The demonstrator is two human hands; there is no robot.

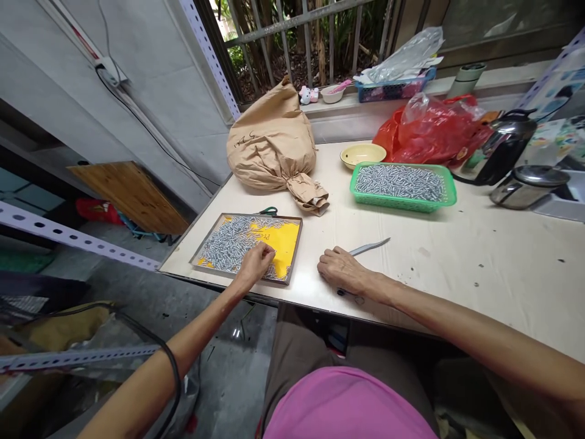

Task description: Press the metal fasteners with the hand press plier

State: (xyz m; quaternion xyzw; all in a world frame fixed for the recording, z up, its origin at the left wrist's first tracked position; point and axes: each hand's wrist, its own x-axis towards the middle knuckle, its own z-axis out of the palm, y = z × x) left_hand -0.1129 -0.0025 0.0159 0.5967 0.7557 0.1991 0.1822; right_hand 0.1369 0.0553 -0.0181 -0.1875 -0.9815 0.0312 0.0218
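Observation:
My left hand (256, 263) is over the right part of a shallow metal tray (296, 247), its fingers pinched together. Whatever they hold is too small to make out. Many small silvery metal pins or screws (228, 247) cover much of the tray's yellow bottom (286, 238), heaped to the left. On the tabletop to the right of the tray, my right hand (340, 268) rests with curled fingers, and their inner side is hidden. A slim grey pointed tool (370, 246) lies just beyond that hand. Some small dark object (342, 292) shows below its wrist.
A green basket (402, 203) full of similar metal pieces stands at the back right, near a yellow bowl (363, 155) and red plastic bags (429, 131). Behind the tray sits a brown paper sack (274, 140). Green-handled scissors (269, 211) touch the tray's far edge. A kettle (503, 146) is farther right.

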